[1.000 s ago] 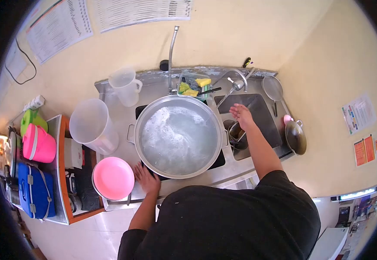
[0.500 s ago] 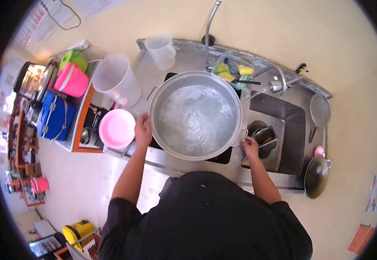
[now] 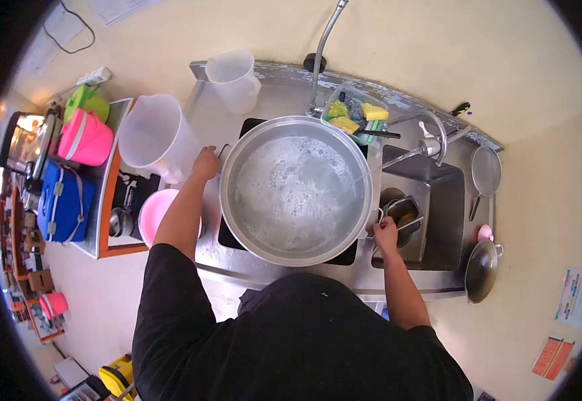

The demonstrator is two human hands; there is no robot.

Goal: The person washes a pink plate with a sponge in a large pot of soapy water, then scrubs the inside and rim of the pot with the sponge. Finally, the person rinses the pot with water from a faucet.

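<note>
A large round metal pot point(image 3: 229, 214) of cloudy, foamy water sits on the steel counter in front of me. My right hand point(image 3: 385, 234) is closed on the pot's right handle point(image 3: 380, 215), over the edge of the sink. On the other side, my left hand point(image 3: 205, 162) reaches out with its fingers close to the left handle point(image 3: 223, 151). A pink basin point(image 3: 151, 217) lies partly behind my left forearm. The tap point(image 3: 430, 146) has its spout turned toward the pot's right rim.
Two clear plastic pitchers, a large one point(image 3: 151, 137) and a smaller one point(image 3: 232, 80), stand at the left. Behind the pot is a tub of sponges point(image 3: 351, 117). The sink point(image 3: 448, 220) holds dishes point(image 3: 404, 212). A strainer point(image 3: 485, 170) and a wok point(image 3: 481, 271) hang at the right.
My left hand has moved up and away from near the pot's left rim to its left handle. My right hand stays at the right handle. The view has shifted slightly.
</note>
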